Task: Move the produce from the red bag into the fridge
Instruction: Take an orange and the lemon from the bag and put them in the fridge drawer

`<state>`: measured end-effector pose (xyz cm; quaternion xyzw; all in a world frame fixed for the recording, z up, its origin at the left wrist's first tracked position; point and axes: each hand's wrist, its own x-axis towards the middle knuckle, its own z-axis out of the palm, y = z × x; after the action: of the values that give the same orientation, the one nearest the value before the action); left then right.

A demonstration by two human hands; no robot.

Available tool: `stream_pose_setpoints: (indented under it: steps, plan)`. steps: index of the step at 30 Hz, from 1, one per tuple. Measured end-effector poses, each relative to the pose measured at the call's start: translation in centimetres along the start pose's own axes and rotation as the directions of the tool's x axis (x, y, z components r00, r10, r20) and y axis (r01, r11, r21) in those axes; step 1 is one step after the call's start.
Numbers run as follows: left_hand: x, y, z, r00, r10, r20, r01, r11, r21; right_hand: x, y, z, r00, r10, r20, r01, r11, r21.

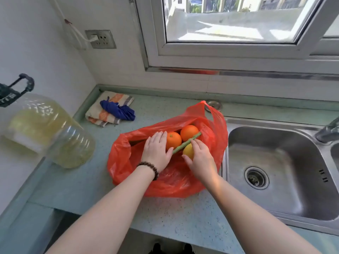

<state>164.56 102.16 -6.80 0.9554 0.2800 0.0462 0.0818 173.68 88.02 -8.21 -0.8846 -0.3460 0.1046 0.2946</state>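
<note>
Two round oranges (180,136) could roll from the crinkled red plastic bag (165,173) onto the speckled worktop (183,217) as the flat, spread left hand (156,150) parts it and the right hand (199,158) curls round the yellow lemon (188,151).

Bare forearms without sleeves; a dark brown beaded bracelet (149,168) circles the left wrist.

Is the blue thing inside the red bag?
No, the blue cloth lies on a folded striped towel on the counter, apart from the red bag.
</note>
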Motion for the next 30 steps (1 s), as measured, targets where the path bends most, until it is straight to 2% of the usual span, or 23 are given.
stream_pose_setpoints:
  steps: [11,17,25,30]
  plan:
    - [5.1,-2.3,3.6,0.988,0.073,0.138,-0.067,0.996,-0.051,0.6,0.7,2.5,0.989,0.141,-0.055,-0.144,0.987,-0.065]
    - [5.6,-3.1,4.9,0.99,0.094,0.103,-0.081,0.989,-0.127,0.5,0.3,3.2,0.98,0.173,-0.103,-0.181,0.981,-0.074]
    - [5.5,-3.7,4.6,0.992,0.109,0.057,-0.101,0.985,-0.139,-0.4,-0.5,3.4,0.967,0.193,-0.165,-0.204,0.977,-0.053]
    - [4.3,-4.2,3.0,0.995,0.1,0.02,-0.093,0.969,-0.228,-1.5,-1.7,2.8,0.959,0.178,-0.221,-0.185,0.983,-0.015]
